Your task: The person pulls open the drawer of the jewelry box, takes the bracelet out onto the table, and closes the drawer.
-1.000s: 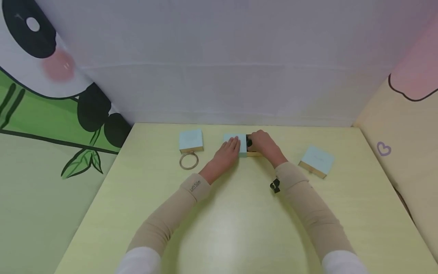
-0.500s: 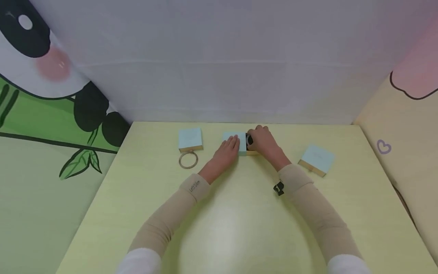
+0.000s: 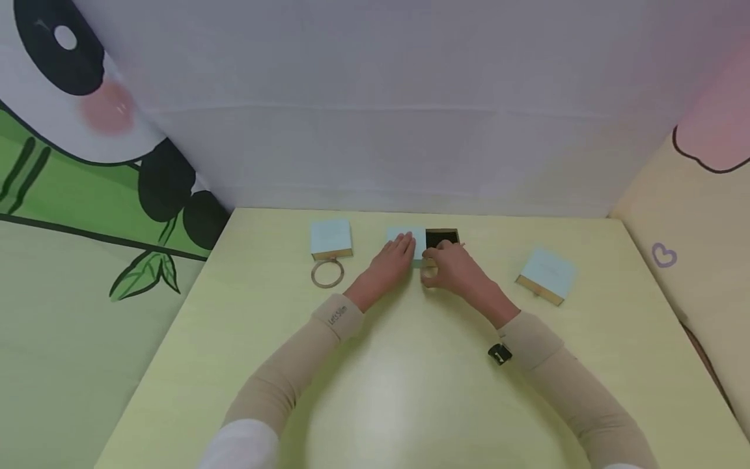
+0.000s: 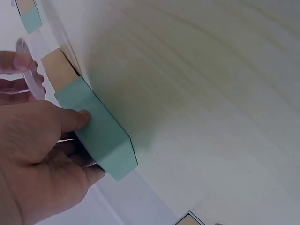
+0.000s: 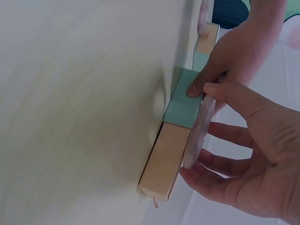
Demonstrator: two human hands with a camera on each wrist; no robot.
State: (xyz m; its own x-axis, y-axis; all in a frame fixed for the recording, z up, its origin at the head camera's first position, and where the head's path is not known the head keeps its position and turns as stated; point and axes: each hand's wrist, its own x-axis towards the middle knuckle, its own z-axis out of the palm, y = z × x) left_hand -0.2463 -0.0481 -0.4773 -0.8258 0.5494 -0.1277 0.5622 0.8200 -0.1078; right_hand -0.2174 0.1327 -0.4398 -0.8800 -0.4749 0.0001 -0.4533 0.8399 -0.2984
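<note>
A light-blue drawer box lies at the back middle of the table, its tan tray with a dark inside slid out to the right. My left hand grips the box's blue sleeve, thumb on the near side and fingers over the top. In my right hand, thumb and fingertips pinch a pale, translucent bangle by its rim. This bangle stands just above the near edge of the pulled-out tray, beside the sleeve.
To the left sits a closed light-blue box, with another bangle lying flat in front of it. A third light-blue box rests at an angle on the right. A white curtain hangs behind the table.
My right hand has come out of the tray and toward me, bringing the bangle into view. The tray's dark inside shows more. My left hand keeps its place on the sleeve.
</note>
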